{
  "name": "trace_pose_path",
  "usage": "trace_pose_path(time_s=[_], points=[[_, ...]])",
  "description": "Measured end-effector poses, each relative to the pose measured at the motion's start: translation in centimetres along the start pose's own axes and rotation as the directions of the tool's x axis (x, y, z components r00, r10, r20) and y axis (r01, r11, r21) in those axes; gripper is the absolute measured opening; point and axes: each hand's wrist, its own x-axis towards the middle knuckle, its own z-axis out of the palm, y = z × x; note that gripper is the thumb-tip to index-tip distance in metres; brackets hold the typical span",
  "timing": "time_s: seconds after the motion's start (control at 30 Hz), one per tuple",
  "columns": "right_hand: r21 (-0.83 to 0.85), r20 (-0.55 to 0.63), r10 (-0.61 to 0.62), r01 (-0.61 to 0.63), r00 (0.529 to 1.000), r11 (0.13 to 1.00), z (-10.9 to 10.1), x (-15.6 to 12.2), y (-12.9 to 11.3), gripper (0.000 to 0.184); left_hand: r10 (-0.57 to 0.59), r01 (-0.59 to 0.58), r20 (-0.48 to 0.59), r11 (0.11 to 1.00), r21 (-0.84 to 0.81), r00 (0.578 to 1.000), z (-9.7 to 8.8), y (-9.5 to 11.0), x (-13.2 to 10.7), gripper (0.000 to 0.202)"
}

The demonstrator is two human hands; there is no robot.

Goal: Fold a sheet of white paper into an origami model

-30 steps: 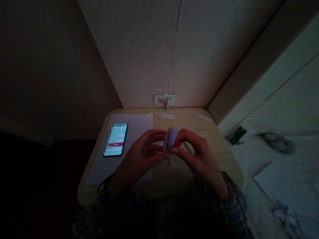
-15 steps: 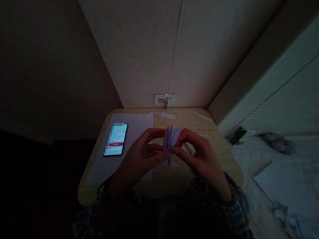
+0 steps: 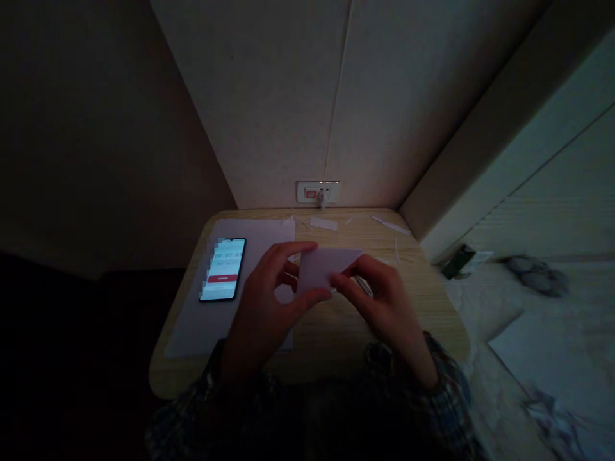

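Observation:
My left hand [image 3: 266, 298] and my right hand [image 3: 384, 301] both pinch a small folded white paper piece [image 3: 324, 267] above the middle of a small light wooden table [image 3: 423, 301]. The paper now lies flat and faces me, roughly triangular. My left thumb and fingers grip its left edge, and my right fingertips hold its lower right edge. A slim pen-like object [image 3: 364, 287] lies on the table just under my right hand, partly hidden.
A lit phone [image 3: 223, 269] rests on a white paper sheet [image 3: 259, 240] at the table's left. Paper scraps [image 3: 323, 223] lie along the back edge below a wall socket [image 3: 318, 191]. A bed with papers [image 3: 538, 358] is to the right.
The folded paper was held edge-on with its layers fanned upright; now it is turned flat and wide between both hands. Both hands stayed over the table's middle.

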Motion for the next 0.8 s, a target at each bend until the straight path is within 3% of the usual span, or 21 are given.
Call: trace_pose_path(time_s=[0.07,0.2,0.4,0.5,0.67,0.8], points=[[0.004,-0.012,0.001,-0.001,1.000,1.000,0.01,0.04,0.14,0.021,0.000,0.000,-0.003,0.998,-0.069,1.000,-0.07,0.10,-0.11,0.051],[0.036,-0.023,-0.013,0.014,1.000,0.999,-0.03,0.08,0.05,0.019,0.073,-0.091,-0.108,0.981,-0.170,0.992,-0.15,0.09,-0.15,0.020],[0.058,-0.015,-0.019,0.020,1.000,0.998,0.38,0.01,-0.04,0.011,0.138,-0.177,-0.292,0.978,-0.113,0.946,0.08,0.09,-0.07,0.026],[0.025,-0.001,-0.032,0.032,0.999,0.999,0.53,-0.06,0.18,0.012,0.154,-0.189,-0.272,0.976,-0.109,0.950,0.22,0.19,-0.09,0.030],[-0.015,-0.014,-0.056,0.056,0.998,0.998,0.46,-0.14,0.33,0.020,0.057,-0.078,-0.125,0.983,-0.167,0.990,0.46,0.52,-0.06,0.024],[-0.034,-0.008,-0.069,0.069,0.998,0.997,0.45,-0.20,0.23,0.024,0.019,-0.042,-0.162,0.989,-0.142,0.987,0.60,0.78,-0.25,0.015]])
